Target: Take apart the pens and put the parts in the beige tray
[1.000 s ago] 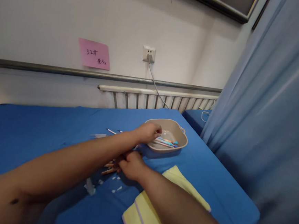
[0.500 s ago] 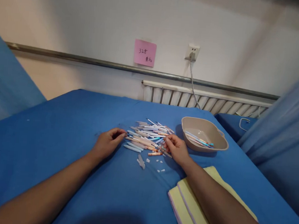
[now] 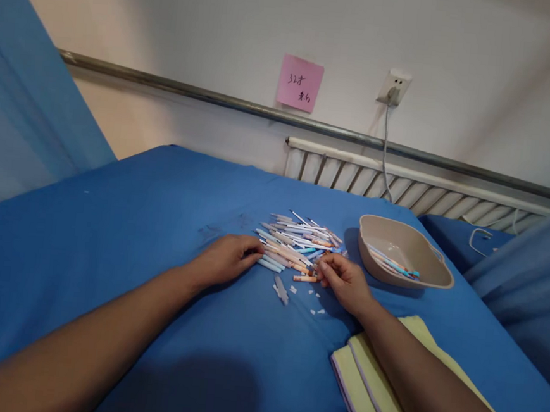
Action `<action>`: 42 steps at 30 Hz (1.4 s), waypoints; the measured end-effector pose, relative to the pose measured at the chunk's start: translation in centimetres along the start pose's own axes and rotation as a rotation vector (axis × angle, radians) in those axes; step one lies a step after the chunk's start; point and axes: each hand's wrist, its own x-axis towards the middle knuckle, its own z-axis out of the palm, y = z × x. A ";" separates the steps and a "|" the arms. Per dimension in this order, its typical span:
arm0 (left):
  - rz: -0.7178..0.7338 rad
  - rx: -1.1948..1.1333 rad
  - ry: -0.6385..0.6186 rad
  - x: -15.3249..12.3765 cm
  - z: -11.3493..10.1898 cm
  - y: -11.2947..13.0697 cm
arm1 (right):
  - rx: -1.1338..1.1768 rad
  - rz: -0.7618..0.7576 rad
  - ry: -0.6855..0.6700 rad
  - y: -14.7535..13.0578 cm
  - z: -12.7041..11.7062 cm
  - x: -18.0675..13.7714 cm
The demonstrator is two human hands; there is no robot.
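A loose pile of thin pens (image 3: 296, 240) in white, blue and orange lies on the blue sheet (image 3: 135, 220). My left hand (image 3: 227, 259) rests at the pile's left edge, its fingertips pinched on the end of a pen. At the pile's right edge my right hand (image 3: 345, 282) has its fingers curled on an orange pen (image 3: 303, 278). A beige bowl (image 3: 433, 279) stands to the right of the pile with a few pens in it.
Small white scraps (image 3: 292, 291) lie on the sheet below the pile. A folded yellow cloth (image 3: 366, 381) sits under my right forearm. Behind stand a wall with a pink note (image 3: 300, 83), a socket (image 3: 395, 87), a radiator (image 3: 400, 184), and blue curtains (image 3: 20, 116) at both sides.
My left hand has drawn back from the bowl to the pile's left edge. The view has swung left and down, so the whole pile now shows. My right hand stays at the pile's right.
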 end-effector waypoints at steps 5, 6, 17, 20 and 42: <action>0.117 0.076 -0.048 0.3 0.4 0.1 | 0.007 0.002 0.026 0.2 -0.3 0.1; 0.135 0.088 -0.053 0.3 0.5 0.1 | -0.018 0.002 0.030 0.1 -0.3 0.2; 0.139 0.155 -0.115 -0.1 0.3 1.0 | -0.599 -0.243 -0.048 -0.9 0.7 0.3; 0.113 0.101 -0.125 -0.5 -0.2 1.2 | -0.681 -0.279 -0.039 -1.4 1.1 0.4; -0.344 -0.916 0.133 0.4 1.0 -1.8 | -0.665 -0.296 -0.033 -1.5 3.2 -0.2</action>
